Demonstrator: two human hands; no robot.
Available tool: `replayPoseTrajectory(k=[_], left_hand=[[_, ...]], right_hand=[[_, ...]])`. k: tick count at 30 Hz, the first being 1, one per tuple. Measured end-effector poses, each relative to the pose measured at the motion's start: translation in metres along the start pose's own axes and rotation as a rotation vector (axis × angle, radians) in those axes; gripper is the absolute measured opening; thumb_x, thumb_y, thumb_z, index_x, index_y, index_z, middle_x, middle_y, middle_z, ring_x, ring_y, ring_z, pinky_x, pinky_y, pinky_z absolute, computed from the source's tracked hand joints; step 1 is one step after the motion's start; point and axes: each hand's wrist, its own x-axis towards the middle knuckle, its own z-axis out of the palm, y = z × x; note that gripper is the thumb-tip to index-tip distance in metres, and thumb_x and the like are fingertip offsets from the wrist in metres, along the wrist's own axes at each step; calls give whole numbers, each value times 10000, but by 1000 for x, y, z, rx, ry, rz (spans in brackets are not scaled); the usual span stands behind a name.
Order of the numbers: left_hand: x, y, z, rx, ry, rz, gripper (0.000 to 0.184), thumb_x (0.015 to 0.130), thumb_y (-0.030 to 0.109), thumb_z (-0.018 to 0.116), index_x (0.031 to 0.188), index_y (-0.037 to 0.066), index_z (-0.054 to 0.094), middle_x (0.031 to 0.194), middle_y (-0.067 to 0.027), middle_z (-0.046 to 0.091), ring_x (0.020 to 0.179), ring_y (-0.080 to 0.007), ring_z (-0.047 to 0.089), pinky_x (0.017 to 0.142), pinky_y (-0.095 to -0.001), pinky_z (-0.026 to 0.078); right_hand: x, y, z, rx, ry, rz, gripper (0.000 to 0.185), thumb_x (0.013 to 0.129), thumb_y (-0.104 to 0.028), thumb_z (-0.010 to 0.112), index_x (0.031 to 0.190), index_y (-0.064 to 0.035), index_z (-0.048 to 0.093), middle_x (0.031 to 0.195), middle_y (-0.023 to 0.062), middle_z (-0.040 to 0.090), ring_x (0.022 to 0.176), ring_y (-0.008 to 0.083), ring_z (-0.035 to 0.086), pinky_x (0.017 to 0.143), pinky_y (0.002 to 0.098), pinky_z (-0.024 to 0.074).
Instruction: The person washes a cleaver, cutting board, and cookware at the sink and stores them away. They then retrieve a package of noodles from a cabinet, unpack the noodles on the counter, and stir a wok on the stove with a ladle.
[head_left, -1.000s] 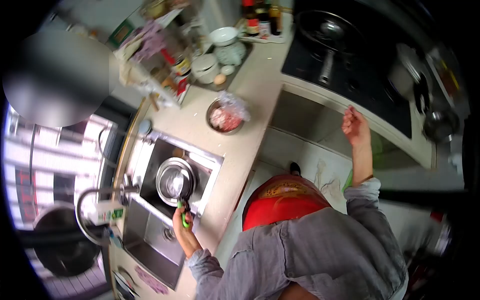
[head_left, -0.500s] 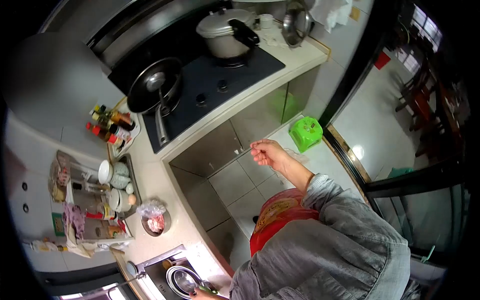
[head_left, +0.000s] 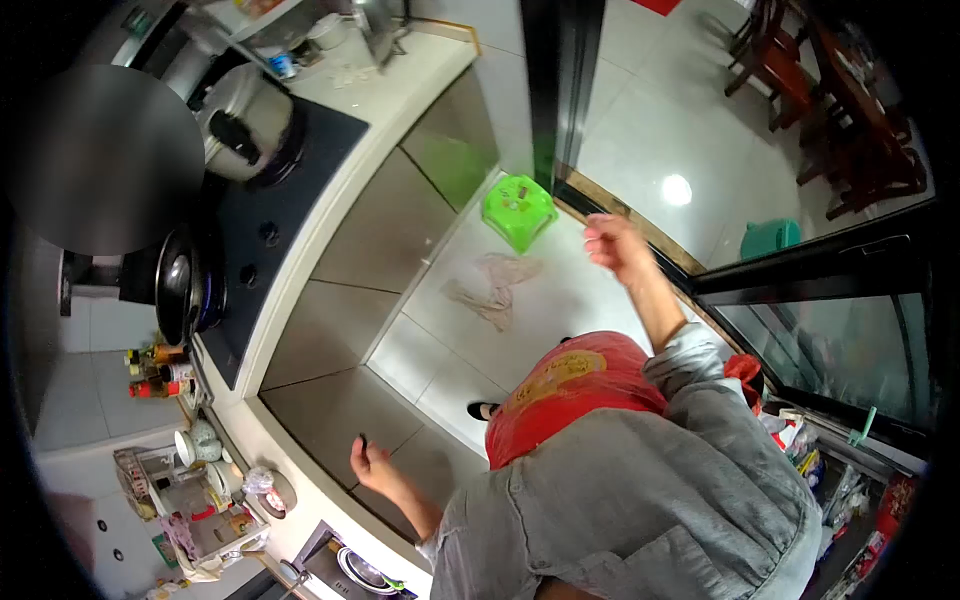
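Observation:
My left hand (head_left: 373,468) hangs in front of the grey cabinet doors (head_left: 340,415), beside the counter edge, with loosely bent fingers apart. A small dark spot shows at its fingertips; what it is I cannot make out. Out to the right, my right hand (head_left: 617,245) is raised above the floor near the door track, fingers loosely curled and slightly blurred, with nothing visible in it. A green plastic stool (head_left: 519,212) stands on the floor to its left. Metal bowls (head_left: 362,572) lie in the sink (head_left: 322,562), below my left hand in view.
A pressure cooker (head_left: 250,115) and a wok (head_left: 178,285) stand on the black stove (head_left: 290,170). A crumpled plastic bag (head_left: 495,290) lies on the floor. A bowl with a plastic bag (head_left: 270,490) sits on the counter. A glass door (head_left: 830,320) is at right.
My left hand has come up out of the sink, away from the metal bowls. My right hand has moved right and up in view. The view has turned, showing more floor and the glass door.

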Motion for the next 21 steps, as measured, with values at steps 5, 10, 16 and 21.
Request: replayPoseTrajectory(k=[5,10,16,21], left_hand=[[-60,33,111,33,-244,-119,239,797,89,540,1036,85,544,989,-18,551,890,-133,511,738,-325,424],[-80,46,206,25,-396,-150,198,770,21,525,959,63,563,922,-19,577,795,-100,534,629,-251,444],[-87,70,314,-6,-595,-171,195,763,41,537,952,66,574,882,-29,586,726,-112,562,593,-251,462],[-86,63,431,44,-723,-184,137,804,67,535,933,77,582,873,-55,603,694,-158,586,572,-285,494]], right_hand=[[-3,-57,-133,211,286,-121,194,835,-160,504,994,-55,542,739,25,574,561,108,546,446,227,465],[5,-69,-193,325,355,-160,130,845,-159,486,916,-66,541,702,21,572,537,105,539,429,218,448],[56,-99,-207,323,280,-81,133,850,-140,476,951,-69,527,715,25,595,544,113,565,462,229,469],[119,-182,-217,287,251,-204,140,854,-130,474,963,-50,513,727,30,570,560,114,545,468,234,446]])
